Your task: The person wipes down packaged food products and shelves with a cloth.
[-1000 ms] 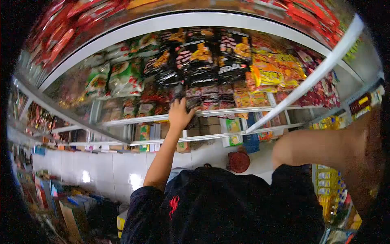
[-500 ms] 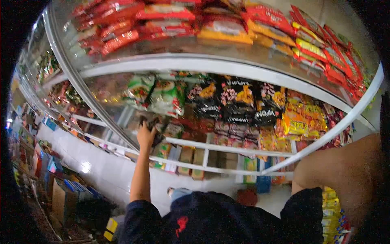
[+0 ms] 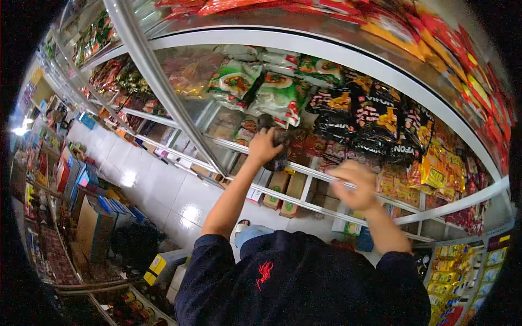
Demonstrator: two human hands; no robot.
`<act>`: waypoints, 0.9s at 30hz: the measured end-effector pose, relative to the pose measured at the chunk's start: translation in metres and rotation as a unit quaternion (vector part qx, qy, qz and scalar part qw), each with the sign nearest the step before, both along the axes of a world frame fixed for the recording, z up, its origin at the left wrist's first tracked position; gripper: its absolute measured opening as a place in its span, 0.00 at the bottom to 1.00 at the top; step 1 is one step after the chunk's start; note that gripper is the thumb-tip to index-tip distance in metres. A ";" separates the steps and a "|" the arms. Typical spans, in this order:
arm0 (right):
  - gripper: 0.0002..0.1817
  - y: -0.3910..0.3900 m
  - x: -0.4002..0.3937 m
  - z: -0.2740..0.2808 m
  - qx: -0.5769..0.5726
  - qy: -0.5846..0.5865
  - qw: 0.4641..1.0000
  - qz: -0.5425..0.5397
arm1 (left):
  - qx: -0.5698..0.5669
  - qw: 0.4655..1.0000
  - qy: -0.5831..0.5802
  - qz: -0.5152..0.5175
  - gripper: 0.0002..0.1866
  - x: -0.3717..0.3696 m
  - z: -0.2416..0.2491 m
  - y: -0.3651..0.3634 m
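Note:
My left hand [image 3: 265, 146] is closed around a dark crumpled cloth [image 3: 278, 161] at the front edge of a glass-and-metal shelf. Just behind that hand lie green and white noodle packets [image 3: 274, 93], stacked on the same shelf. My right hand [image 3: 356, 183] is raised in front of the shelf's white front rail [image 3: 321, 175]. It is smeared by motion, so its fingers cannot be made out clearly. Black Vifon packets [image 3: 376, 117] lie behind it, with yellow-orange packets [image 3: 441, 171] to their right.
An upper shelf [image 3: 304, 41] with red and orange packets runs above my hands. A metal post [image 3: 157, 81] slants down on the left. Boxes [image 3: 280, 187] stand on a lower level. Cartons [image 3: 87, 225] stand left on the tiled floor [image 3: 157, 187]; yellow bottles [image 3: 448, 277] are at the lower right.
My right arm has swung from the far right edge to in front of the shelf. The view has shifted. My left hand still holds the cloth, now closer below the green packets.

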State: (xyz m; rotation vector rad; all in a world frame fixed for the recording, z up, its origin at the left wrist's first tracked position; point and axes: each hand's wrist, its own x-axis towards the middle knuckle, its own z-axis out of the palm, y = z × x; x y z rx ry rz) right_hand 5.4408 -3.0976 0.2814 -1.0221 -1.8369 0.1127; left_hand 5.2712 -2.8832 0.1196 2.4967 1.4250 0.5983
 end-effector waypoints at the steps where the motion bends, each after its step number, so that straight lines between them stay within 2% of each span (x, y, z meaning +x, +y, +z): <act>1: 0.07 0.017 0.001 -0.051 -0.048 -0.054 0.997 -0.030 | 0.013 1.000 -0.010 -0.026 0.35 -0.004 0.000 0.000; 3: 0.07 0.033 0.010 -0.130 -0.122 -0.143 0.980 -0.065 | 0.007 1.000 -0.019 -0.015 0.36 -0.027 0.000 0.016; 4: 0.08 0.036 0.009 -0.149 -0.135 -0.162 0.972 -0.103 | 0.100 0.995 -0.017 0.011 0.30 -0.044 -0.012 0.032; 5: 0.08 0.038 0.006 -0.161 -0.150 -0.178 0.962 -0.140 | 0.134 0.989 0.010 0.059 0.29 -0.061 -0.009 0.045; 6: 0.09 0.043 0.004 -0.166 -0.172 -0.200 0.950 -0.167 | 0.112 0.989 0.021 0.091 0.28 -0.082 -0.017 0.065; 7: 0.09 0.049 0.001 -0.169 -0.172 -0.200 0.950 -0.168 | 0.229 0.967 0.041 0.102 0.27 -0.106 -0.028 0.084; 9: 0.09 0.063 -0.006 -0.171 -0.167 -0.124 0.962 -0.178 | 0.153 0.976 0.030 0.151 0.30 -0.128 -0.022 0.109; 11: 0.09 0.080 -0.020 -0.172 -0.152 -0.129 0.960 -0.198 | 0.124 0.977 0.057 0.162 0.28 -0.125 -0.011 0.109; 13: 0.13 0.104 -0.040 -0.172 -0.166 -0.073 0.959 -0.216 | 0.101 0.981 0.027 0.163 0.28 -0.116 0.003 0.105; 15: 0.16 0.132 -0.070 -0.167 -0.167 -0.112 0.950 -0.238 | 0.078 0.983 -0.003 0.166 0.28 -0.117 0.004 0.113; 17: 0.20 0.149 -0.085 -0.165 -0.169 -0.151 0.939 -0.259 | 0.133 0.976 0.007 0.175 0.28 -0.119 0.000 0.123; 19: 0.25 0.158 -0.090 -0.165 -0.186 -0.205 0.917 -0.286 | 0.115 0.979 0.006 0.170 0.27 -0.117 -0.003 0.123; 21: 0.27 0.159 -0.086 -0.166 -0.189 -0.209 0.918 -0.280 | 0.094 0.983 0.008 0.161 0.26 -0.105 -0.008 0.107; 23: 0.29 0.155 -0.082 -0.167 -0.188 -0.217 0.922 -0.260 | 0.133 0.981 -0.067 0.121 0.22 -0.075 -0.013 0.077; 24: 0.30 0.152 -0.081 -0.166 -0.202 -0.138 0.937 -0.248 | 0.023 0.993 -0.091 0.074 0.20 -0.058 0.001 0.061; 25: 0.30 0.151 -0.080 -0.169 -0.206 -0.136 0.936 -0.253 | -0.089 0.989 -0.115 0.027 0.20 -0.041 0.012 0.044; 27: 0.31 0.154 -0.077 -0.175 -0.099 -0.047 0.964 -0.241 | -0.101 0.946 -0.298 -0.082 0.19 -0.008 0.000 0.025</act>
